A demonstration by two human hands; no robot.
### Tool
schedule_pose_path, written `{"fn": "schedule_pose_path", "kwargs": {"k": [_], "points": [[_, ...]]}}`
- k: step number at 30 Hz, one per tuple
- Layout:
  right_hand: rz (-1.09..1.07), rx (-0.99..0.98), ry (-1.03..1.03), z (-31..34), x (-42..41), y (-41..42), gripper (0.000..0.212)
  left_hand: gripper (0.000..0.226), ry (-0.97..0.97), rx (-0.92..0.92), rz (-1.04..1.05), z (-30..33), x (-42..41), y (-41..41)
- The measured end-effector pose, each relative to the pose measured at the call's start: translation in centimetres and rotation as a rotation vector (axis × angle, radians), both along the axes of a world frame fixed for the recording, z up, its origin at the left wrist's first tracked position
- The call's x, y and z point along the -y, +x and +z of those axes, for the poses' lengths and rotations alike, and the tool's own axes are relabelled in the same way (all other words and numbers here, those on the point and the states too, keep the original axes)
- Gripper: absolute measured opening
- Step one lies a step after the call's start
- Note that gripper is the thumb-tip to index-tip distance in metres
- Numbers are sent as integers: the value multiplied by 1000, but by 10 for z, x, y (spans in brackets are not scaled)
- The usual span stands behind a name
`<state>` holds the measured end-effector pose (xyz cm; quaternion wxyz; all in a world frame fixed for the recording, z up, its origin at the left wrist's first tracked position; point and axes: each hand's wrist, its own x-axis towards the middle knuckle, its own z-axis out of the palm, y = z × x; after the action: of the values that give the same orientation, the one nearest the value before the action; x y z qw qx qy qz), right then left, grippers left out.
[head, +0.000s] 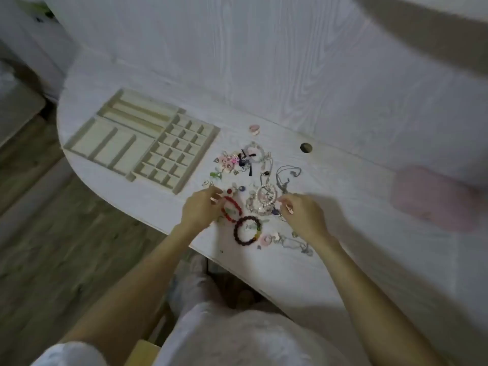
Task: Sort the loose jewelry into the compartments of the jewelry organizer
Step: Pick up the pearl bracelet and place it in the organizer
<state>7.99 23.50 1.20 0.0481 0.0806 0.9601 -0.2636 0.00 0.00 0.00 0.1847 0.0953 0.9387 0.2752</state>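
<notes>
Beige compartmented jewelry organizer (142, 143), long axis far-left to near-right; two hands: left hand (200, 207) fingers curled at red bead bracelet (232, 208), right hand (303, 215) fingers curled, grip unclear.

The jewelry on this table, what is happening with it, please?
A person is sorting a loose pile of jewelry on a white table. The left hand is at the red bead bracelet, and the right hand reaches into the pearl and chain tangle. A dark bead bracelet lies nearer the person. The jewelry organizer sits to the left, and its compartments look empty, so sorting has barely begun.
</notes>
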Motion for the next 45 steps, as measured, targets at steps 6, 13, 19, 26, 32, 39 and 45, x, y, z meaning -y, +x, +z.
{"fn": "schedule_pose_path", "kwargs": {"k": [6,13,19,26,32,39,45], "points": [[-76,64,108,-17,0,-49,25,30,-3,-141,-41,-11,-70,-12],[-192,276,95,-33,10,-69,26,25,-266,-98,-83,-31,-111,-29],[-322,122,-159,-18,9,-55,20,29,-61,-24,-28,-22,-111,-29],[-317,-207,-490,36,3,-32,12,9,607,110,10,40,-64,-8],[-144,-127,-751,63,52,-50,13,30,851,273,196,63,-10,-4],[-44,-97,-917,88,141,-148,16,45,1216,479,383,60,55,-62],[-52,-87,-791,75,190,-267,11,15,1080,405,369,56,125,-164]]}}
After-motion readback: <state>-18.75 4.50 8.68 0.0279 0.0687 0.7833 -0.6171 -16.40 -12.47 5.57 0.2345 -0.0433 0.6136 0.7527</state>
